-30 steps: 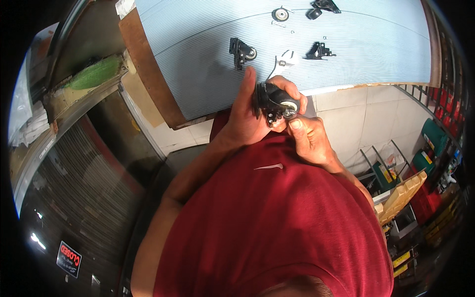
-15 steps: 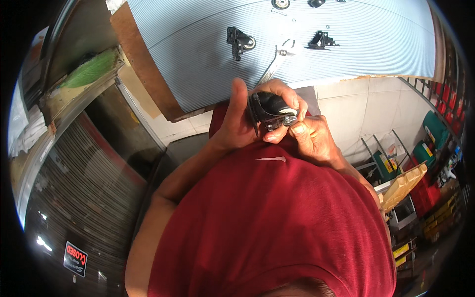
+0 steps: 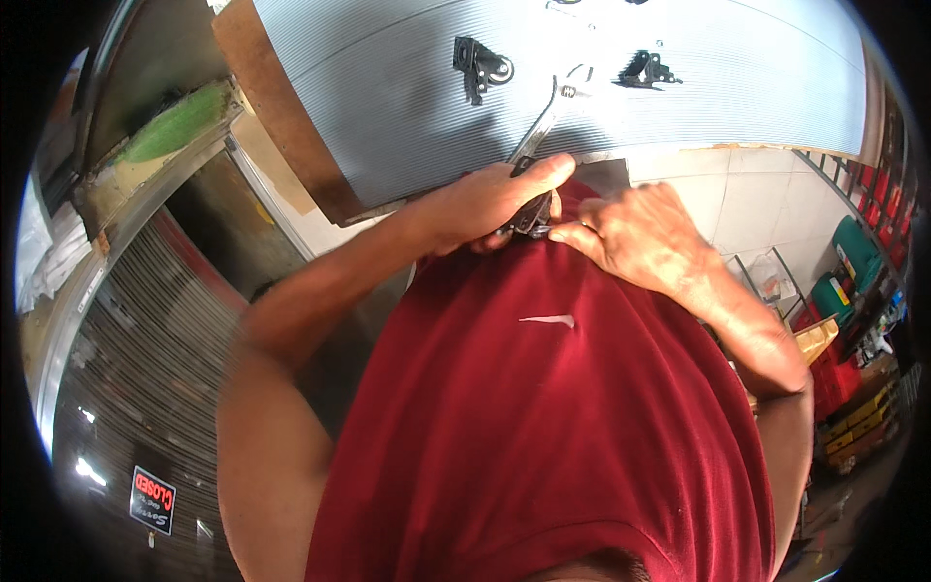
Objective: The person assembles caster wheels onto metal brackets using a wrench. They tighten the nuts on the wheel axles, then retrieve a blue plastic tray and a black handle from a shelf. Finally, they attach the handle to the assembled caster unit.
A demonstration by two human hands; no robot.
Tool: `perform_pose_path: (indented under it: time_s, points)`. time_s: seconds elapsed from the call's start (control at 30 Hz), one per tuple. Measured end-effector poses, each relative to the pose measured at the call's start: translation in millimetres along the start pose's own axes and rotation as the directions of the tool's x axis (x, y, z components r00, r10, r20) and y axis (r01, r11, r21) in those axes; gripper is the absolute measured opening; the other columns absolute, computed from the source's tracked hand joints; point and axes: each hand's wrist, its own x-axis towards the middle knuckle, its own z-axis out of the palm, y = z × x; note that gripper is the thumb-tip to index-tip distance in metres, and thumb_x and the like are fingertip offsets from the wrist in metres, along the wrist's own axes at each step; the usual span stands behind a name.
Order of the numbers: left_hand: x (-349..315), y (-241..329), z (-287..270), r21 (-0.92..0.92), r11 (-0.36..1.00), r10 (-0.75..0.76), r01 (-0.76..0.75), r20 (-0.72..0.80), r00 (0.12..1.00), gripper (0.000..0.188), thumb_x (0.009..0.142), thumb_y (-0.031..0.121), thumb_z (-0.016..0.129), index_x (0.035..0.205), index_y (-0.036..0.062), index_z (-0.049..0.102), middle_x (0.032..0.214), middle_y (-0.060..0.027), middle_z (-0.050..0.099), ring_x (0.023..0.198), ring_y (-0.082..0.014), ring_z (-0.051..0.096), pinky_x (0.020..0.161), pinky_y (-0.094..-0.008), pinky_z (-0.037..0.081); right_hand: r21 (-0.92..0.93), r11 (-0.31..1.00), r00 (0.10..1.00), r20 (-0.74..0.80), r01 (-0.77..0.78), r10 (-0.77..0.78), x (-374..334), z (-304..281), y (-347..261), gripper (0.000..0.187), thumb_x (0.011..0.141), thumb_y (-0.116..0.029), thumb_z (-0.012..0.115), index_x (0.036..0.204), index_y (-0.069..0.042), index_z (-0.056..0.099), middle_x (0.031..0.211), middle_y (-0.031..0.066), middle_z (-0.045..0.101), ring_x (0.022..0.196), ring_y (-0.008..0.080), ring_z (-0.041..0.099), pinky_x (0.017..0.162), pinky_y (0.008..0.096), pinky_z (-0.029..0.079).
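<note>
Close to my shirt, below the table's near edge, my left hand [image 3: 499, 204] grips a black caster wheel [image 3: 529, 213], which its fingers and thumb partly cover. My right hand [image 3: 635, 233] is closed at the caster's lower right side, thumb and fingers pinched at a small shiny metal part; whether it holds that part or only presses on it is unclear. An adjustable wrench [image 3: 539, 124] lies on the table just beyond my left hand. Farther off are a black caster with a pale wheel [image 3: 482, 70] and a black caster bracket [image 3: 648, 70].
The table [image 3: 378, 97] has a ribbed pale blue top with a brown wooden edge. Small hardware, including a bolt [image 3: 562, 8], lies at its far side. A roller shutter [image 3: 145, 369] stands at the left; a rack with green cases [image 3: 853, 247] is at the right.
My left hand has turned over, its back now upward, carrying the caster round so less of it shows. My right hand has lifted and turned, its forearm swinging outward. The view has shifted slightly.
</note>
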Motion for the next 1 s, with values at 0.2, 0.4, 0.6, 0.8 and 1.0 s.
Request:
perform_pose_path:
  time_s: [0.2,0.4,0.6,0.8,1.0]
  points:
    - [20.6,34.1,-17.8,-0.065,0.951,0.274,-0.302,-0.270,0.923,0.063,0.102,0.061,0.035,0.093,0.0053,0.062,0.066,-0.0015,0.058,0.040,-0.0053,0.041,0.037,-0.0223,0.033,-0.171,0.985,0.921,-0.380,0.016,-0.081,-0.7,-46.2,6.6,0.048,0.101,-0.042,0.055,0.072,-0.006,0.064,0.063,0.0092,0.063,0.057,0.0230,0.064,0.056,0.0391,0.047]
    - [22.3,53.4,1.1,-0.692,0.429,0.518,-0.581,-0.339,0.786,0.074,0.100,0.071,0.020,0.091,0.0062,0.056,0.080,-0.0117,0.066,0.044,-0.0119,0.050,0.038,-0.0237,0.039,0.835,0.500,0.870,-0.408,0.232,0.278,1.6,7.5,7.3,0.050,0.104,-0.038,0.054,0.070,-0.003,0.062,0.058,-0.0044,0.046,0.054,0.0077,0.037,0.049,0.0290,0.033]
    - [23.5,58.8,25.0,-0.740,0.203,0.625,-0.642,-0.406,0.666,0.079,0.097,0.075,0.019,0.094,0.0067,0.059,0.089,-0.0184,0.064,0.042,-0.0125,0.049,0.038,-0.0228,0.042,0.912,0.207,0.854,-0.407,0.355,0.326,12.8,23.6,-7.4,0.049,0.107,-0.039,0.046,0.082,-0.003,0.067,0.062,-0.0037,0.049,0.056,0.0047,0.038,0.051,0.0261,0.033]
    - [31.5,50.9,27.0,-0.705,0.138,0.726,-0.695,-0.405,0.555,0.082,0.095,0.078,0.017,0.093,0.0099,0.062,0.095,-0.0194,0.065,0.053,-0.0164,0.055,0.047,-0.0254,0.042,0.896,0.309,0.838,-0.418,0.318,0.351,3.2,22.1,-7.3,0.049,0.108,-0.039,0.044,0.086,-0.002,0.068,0.062,-0.0027,0.049,0.057,0.0051,0.038,0.053,0.0261,0.033]
    - [27.7,55.6,36.8,-0.616,0.195,0.639,-0.764,-0.511,0.575,0.078,0.098,0.073,0.019,0.091,0.0073,0.061,0.090,-0.0197,0.065,0.046,-0.0112,0.050,0.044,-0.0200,0.042,0.872,0.359,0.814,-0.458,0.333,0.356,6.8,23.1,-8.7,0.044,0.107,-0.036,0.049,0.088,-0.002,0.070,0.062,-0.0024,0.049,0.059,0.0071,0.040,0.054,0.0276,0.036]
